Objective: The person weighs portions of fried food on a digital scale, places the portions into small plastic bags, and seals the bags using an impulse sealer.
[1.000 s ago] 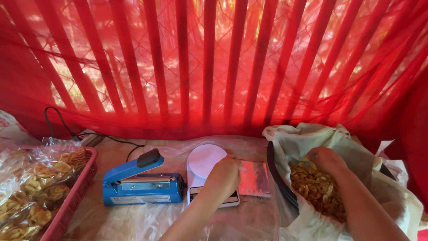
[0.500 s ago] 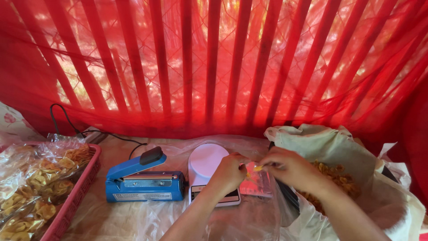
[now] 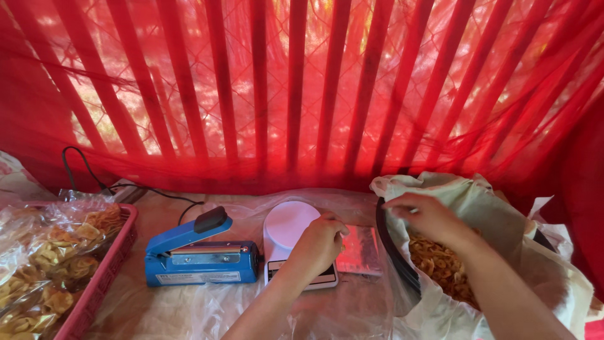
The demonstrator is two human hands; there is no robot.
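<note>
My left hand [image 3: 318, 242] rests closed on the front of a white round-topped kitchen scale [image 3: 286, 223], gripping the mouth of a small clear plastic bag [image 3: 362, 252] that lies to its right. My right hand [image 3: 428, 217] hovers palm down, fingers loosely bent, over a heap of yellow fried chips [image 3: 443, 267]. I see nothing in it. The chips lie in a dark-rimmed basin [image 3: 391, 255] lined with pale cloth or paper [image 3: 497, 214].
A blue heat sealer [image 3: 195, 252] with a black handle sits left of the scale, its black cable [image 3: 82, 170] running back left. A red basket [image 3: 104, 277] with several clear bags of chips stands at far left. Clear plastic sheet [image 3: 207, 308] covers the table. Red netting and bars [image 3: 296, 94] close off the back.
My right hand went from the chips to the bag at my left hand, then swung back over the basin. My left hand stayed on the scale.
</note>
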